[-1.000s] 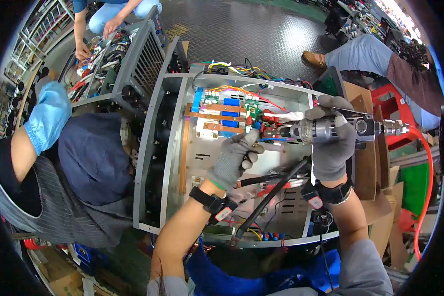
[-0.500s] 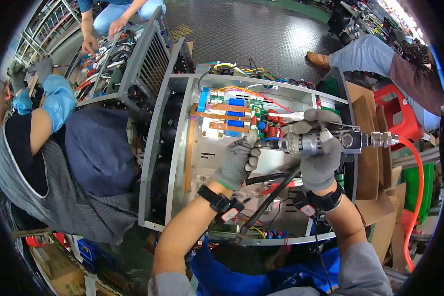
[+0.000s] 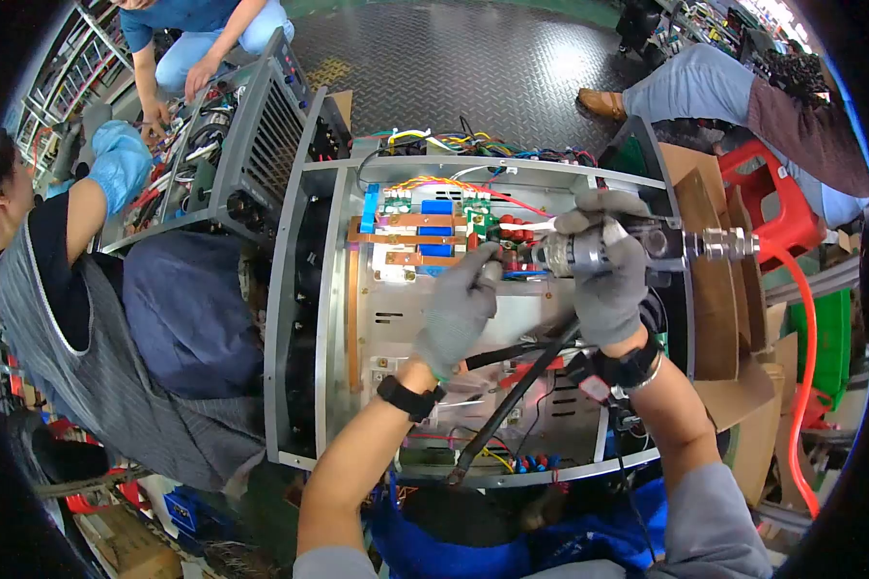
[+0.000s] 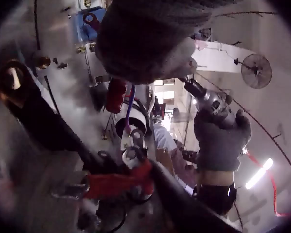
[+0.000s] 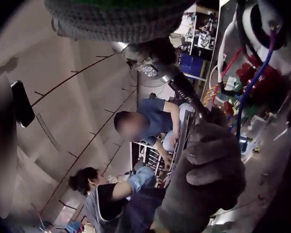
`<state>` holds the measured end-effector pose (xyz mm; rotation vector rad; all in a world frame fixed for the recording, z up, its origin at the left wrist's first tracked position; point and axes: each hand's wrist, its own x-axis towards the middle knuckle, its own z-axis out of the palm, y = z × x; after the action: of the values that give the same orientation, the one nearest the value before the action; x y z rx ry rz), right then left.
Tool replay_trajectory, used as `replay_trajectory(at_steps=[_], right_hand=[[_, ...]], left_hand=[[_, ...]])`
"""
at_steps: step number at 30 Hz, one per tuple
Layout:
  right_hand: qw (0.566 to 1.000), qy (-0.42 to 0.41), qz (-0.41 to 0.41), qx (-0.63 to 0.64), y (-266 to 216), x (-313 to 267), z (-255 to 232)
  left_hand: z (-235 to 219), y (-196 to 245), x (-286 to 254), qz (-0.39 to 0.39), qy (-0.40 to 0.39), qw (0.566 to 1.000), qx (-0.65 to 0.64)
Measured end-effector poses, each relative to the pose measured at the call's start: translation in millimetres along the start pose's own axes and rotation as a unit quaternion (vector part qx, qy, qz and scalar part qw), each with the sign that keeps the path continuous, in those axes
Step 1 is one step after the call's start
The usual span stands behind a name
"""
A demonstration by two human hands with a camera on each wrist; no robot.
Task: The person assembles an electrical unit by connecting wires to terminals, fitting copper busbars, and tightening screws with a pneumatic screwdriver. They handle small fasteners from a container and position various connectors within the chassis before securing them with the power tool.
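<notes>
My gloved right hand (image 3: 608, 280) grips the body of a metal air screwdriver (image 3: 661, 246), which lies level over an open metal equipment case (image 3: 333, 386). A red hose (image 3: 806, 386) runs from its rear coupling. In the right wrist view the dark driver socket (image 5: 184, 92) points at my gloved left hand (image 5: 203, 170), whose fingers are curled with the tips at the socket's end. Whatever small part sits between those fingertips is hidden. Beneath the hands lie copper bars (image 3: 420, 239), blue blocks (image 3: 436, 207) and red components (image 3: 517, 230) of a circuit assembly.
A thick black cable (image 3: 512, 405) with a lug crosses the case's front. Cardboard (image 3: 710, 289) and a red stool (image 3: 772, 212) stand at right. Close at left, a person in a striped apron (image 3: 154, 405) sits beside a second opened case (image 3: 261, 135); another person crouches behind it.
The right hand and air screwdriver have moved left, bringing the driver's end to the left fingertips. My left hand has shifted slightly up. The neighbour's face has come into the head view.
</notes>
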<state>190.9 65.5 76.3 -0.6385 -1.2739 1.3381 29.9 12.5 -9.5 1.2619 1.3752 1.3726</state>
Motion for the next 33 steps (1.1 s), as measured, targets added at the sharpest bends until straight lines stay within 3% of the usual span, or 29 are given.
replay_trajectory(at_steps=[3,6,9,12,15,16,19,24,27,28,31,33], right_hand=[[0.999,-0.042,-0.020,-0.012,35.8,10.7,-18.4],[0.999,-0.016,0.009,-0.044,42.8,22.1,-9.8],[0.997,0.003,0.069,-0.041,78.9,22.4,-19.5],[0.992,-0.047,0.077,-0.090,78.2,22.4,-15.9],[0.992,-0.047,0.065,-0.095,75.4,23.5,-10.4],[0.991,-0.054,0.070,-0.097,74.2,23.6,-8.9],[0.984,-0.105,0.091,-0.110,69.0,24.1,-10.4],[0.984,-0.128,0.034,-0.122,64.0,31.8,1.0],[0.980,-0.115,-0.023,-0.159,44.0,30.2,20.4],[0.980,-0.127,-0.077,-0.135,33.2,30.4,32.2],[0.972,-0.161,-0.119,-0.120,43.8,33.7,29.6],[0.980,-0.173,-0.042,-0.091,44.6,32.5,23.5]], left_hand=[[-3.0,12.0,13.6,-0.055,-0.039,0.994,0.091],[-5.9,2.9,18.7,0.007,-0.029,0.985,0.171],[-11.2,6.2,14.4,0.012,-0.044,0.989,0.141],[-11.1,11.7,11.8,0.063,0.106,0.953,0.278],[-10.4,6.7,13.6,-0.105,0.060,0.918,0.376],[-9.3,10.5,11.0,-0.116,0.033,0.908,0.402],[-7.7,4.7,12.8,-0.120,0.054,0.911,0.390],[-12.1,-14.6,18.2,-0.095,0.100,0.958,0.250],[-16.7,-15.1,20.7,-0.158,0.073,0.967,0.185],[-17.5,-16.6,21.5,-0.155,0.067,0.966,0.193],[-19.3,-20.8,24.0,-0.157,0.054,0.967,0.192],[-18.9,-22.5,24.4,-0.174,0.051,0.972,0.149]])
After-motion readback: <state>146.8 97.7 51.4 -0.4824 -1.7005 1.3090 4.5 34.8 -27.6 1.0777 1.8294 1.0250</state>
